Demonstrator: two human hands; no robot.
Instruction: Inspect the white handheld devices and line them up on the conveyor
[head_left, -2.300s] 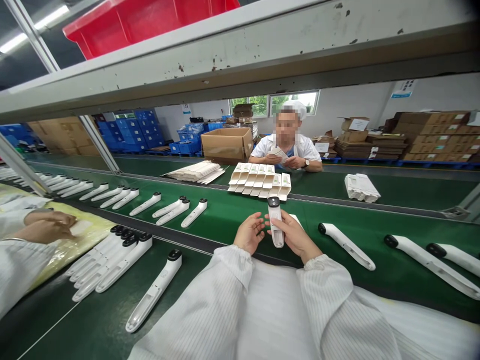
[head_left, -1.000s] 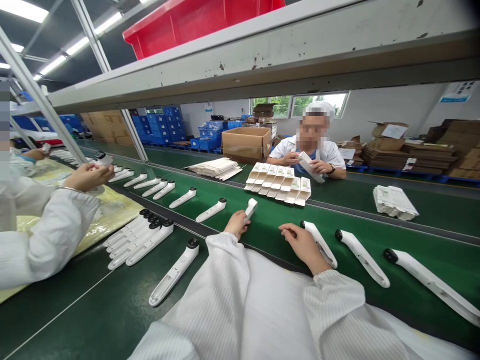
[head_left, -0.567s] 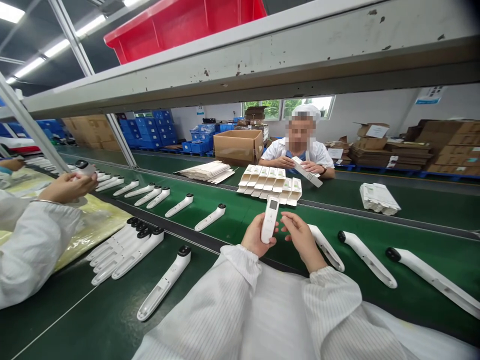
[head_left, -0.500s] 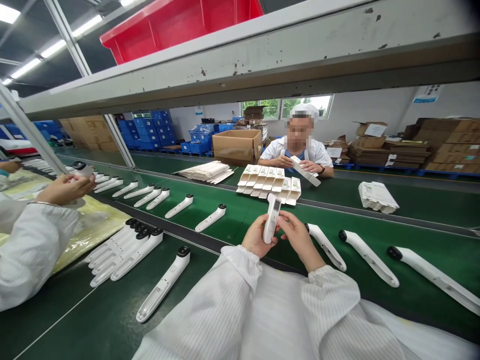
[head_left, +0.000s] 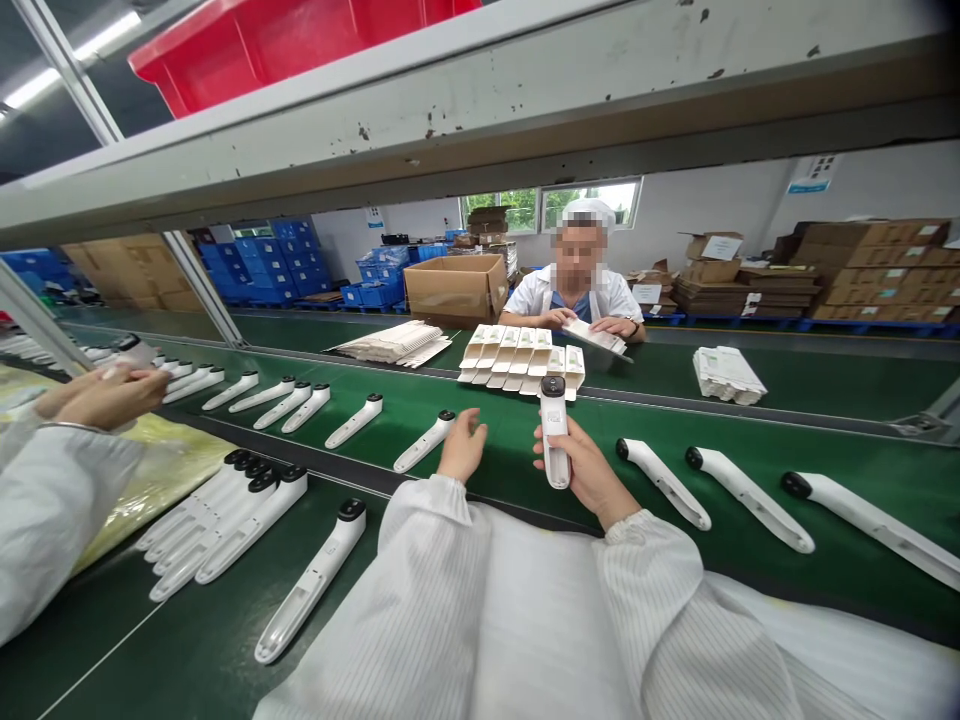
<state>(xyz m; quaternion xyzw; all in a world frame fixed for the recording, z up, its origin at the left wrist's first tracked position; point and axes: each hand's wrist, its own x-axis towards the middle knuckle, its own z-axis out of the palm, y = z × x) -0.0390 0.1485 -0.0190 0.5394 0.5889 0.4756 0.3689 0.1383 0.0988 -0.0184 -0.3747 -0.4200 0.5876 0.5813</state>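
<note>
My right hand (head_left: 589, 465) is wrapped round a white infrared thermometer (head_left: 556, 430), held upright with its black sensor end at the top. Its battery bay faces me, uncovered. My left hand (head_left: 463, 446) is empty, with fingers a little curled and the thumb apart, over the green belt (head_left: 502, 480). Just left of that hand another thermometer (head_left: 421, 445) lies on the belt; I cannot tell whether they touch. To the right of my right hand, thermometers (head_left: 664, 485) lie at a slant with their bays showing.
Several thermometers (head_left: 225, 520) sit grouped at the lower left, with a single one (head_left: 311, 580) nearer me. Across the belt, a co-worker (head_left: 574, 290) handles a carton beside open white boxes (head_left: 517, 355). Another person's hands (head_left: 112, 395) work at left. A shelf beam (head_left: 450, 125) crosses overhead.
My left hand has let go of the thermometer and moved left. The thermometer, now in my right hand alone, has turned from its screen side to its battery-bay side. The view has shifted slightly.
</note>
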